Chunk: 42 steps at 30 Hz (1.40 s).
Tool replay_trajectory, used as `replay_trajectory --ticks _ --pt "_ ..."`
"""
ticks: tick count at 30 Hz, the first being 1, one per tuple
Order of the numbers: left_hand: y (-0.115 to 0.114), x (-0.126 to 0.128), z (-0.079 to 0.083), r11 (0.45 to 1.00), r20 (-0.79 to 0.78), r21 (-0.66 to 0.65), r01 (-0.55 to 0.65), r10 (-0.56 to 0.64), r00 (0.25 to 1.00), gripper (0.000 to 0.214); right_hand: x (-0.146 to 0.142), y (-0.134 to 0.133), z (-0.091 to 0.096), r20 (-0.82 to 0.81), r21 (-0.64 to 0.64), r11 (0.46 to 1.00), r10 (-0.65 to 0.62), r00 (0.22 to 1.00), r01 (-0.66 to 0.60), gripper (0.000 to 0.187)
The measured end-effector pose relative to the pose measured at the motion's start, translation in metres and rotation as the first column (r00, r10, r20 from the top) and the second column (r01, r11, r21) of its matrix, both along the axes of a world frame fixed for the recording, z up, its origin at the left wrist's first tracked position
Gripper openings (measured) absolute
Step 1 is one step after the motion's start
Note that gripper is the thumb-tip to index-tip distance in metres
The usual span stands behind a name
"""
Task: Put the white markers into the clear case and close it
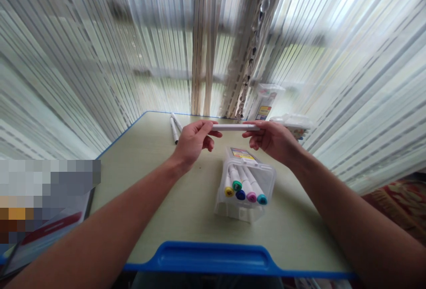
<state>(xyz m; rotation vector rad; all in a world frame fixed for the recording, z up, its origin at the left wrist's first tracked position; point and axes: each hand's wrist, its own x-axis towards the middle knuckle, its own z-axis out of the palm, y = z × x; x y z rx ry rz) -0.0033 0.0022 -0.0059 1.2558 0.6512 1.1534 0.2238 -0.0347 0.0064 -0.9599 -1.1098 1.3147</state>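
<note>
A white marker (231, 127) is held level above the table, stretched between both hands. My left hand (195, 140) pinches its left end, and my right hand (268, 138) pinches the right end; the fingers cover both tips. Below and nearer to me, a clear plastic case (271, 176) lies on its side with its lid open toward me. Inside it, several white markers (248, 178) show yellow, green, dark blue, pink and turquoise ends. Left of my left hand, white markers (173, 129) lie on the table, one with a dark tip.
The pale table (159, 218) has a blue rim with a moulded tray (213, 257) at the front. Another clear case (264, 102) stands at the back right, beside a clear package (294, 122). String curtains (166, 36) hang behind. A partly pixelated flat item (49, 231) sits at left.
</note>
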Motion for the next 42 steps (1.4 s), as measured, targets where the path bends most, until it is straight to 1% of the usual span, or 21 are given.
replay_trajectory --ticks 3,9,14,16,19,22,26,29,32,38,42 --pt "0.0004 0.0002 -0.0009 0.998 -0.026 0.053 -0.019 0.020 0.999 0.027 -0.0004 0.0002 -0.0014 0.046 0.046 0.999 0.002 0.999 -0.004 0.018" --pt "-0.0002 0.0002 -0.0029 0.993 -0.072 0.114 -0.006 0.015 0.997 0.034 -0.0018 -0.0001 -0.0028 0.087 0.076 0.997 -0.001 0.996 -0.006 0.027" --pt "-0.0001 0.0003 -0.0040 0.983 -0.132 0.185 -0.020 0.045 0.990 0.032 -0.0020 0.0001 -0.0046 0.131 0.107 0.994 0.003 0.991 -0.017 0.024" --pt "0.0004 0.0006 -0.0041 0.983 -0.147 0.181 -0.025 0.053 0.988 0.031 -0.0021 0.0006 -0.0052 0.134 0.102 0.995 0.008 0.991 -0.022 0.023" --pt "0.0010 0.0012 -0.0040 0.991 -0.139 0.130 -0.022 0.040 0.989 0.027 -0.0020 0.0007 -0.0045 0.119 0.077 0.997 0.002 0.993 -0.011 0.026" --pt "0.0007 0.0016 -0.0025 0.997 -0.098 0.073 -0.014 0.021 0.995 0.023 -0.0016 -0.0001 -0.0019 0.082 0.063 0.998 -0.004 0.997 -0.002 0.027" --pt "-0.0006 0.0017 0.0007 1.000 -0.024 -0.010 -0.017 0.017 1.000 0.025 -0.0015 -0.0012 0.0022 0.008 0.022 1.000 0.005 1.000 -0.005 0.023" --pt "-0.0009 0.0016 0.0018 0.999 0.001 -0.042 -0.010 0.010 1.000 0.026 -0.0013 -0.0013 0.0031 -0.024 -0.016 1.000 0.004 1.000 -0.004 0.024" --pt "-0.0004 0.0014 0.0015 1.000 -0.011 -0.018 -0.018 0.018 1.000 0.025 -0.0008 -0.0010 0.0023 -0.026 -0.002 1.000 0.007 1.000 -0.007 0.024" --pt "0.0006 0.0004 -0.0013 0.999 -0.114 0.049 -0.004 0.009 0.993 0.019 -0.0004 -0.0007 -0.0011 0.046 0.021 1.000 0.003 0.999 -0.004 0.021" --pt "-0.0008 0.0000 -0.0024 0.994 -0.157 0.109 0.004 0.013 0.988 0.024 -0.0009 0.0000 -0.0040 0.091 0.053 0.999 0.004 0.996 -0.009 0.022"
